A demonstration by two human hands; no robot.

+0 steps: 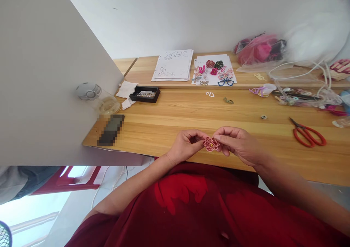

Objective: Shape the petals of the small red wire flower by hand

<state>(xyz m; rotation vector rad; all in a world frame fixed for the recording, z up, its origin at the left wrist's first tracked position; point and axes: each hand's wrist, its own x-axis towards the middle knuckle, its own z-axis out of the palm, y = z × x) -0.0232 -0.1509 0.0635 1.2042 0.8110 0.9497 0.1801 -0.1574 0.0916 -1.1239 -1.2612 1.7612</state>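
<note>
Head view: left hand [188, 143] and right hand [238, 145], each grip pinched tight on the small pink looped-petal craft flower [211, 144] between them. I'd fear a harder squeeze bends it.

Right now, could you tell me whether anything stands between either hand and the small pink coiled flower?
Nothing visible does. The left hand pinches the small pink coiled flower from its left side and the right hand from its right, both touching it directly, just above the near edge of the light wooden table.
</note>
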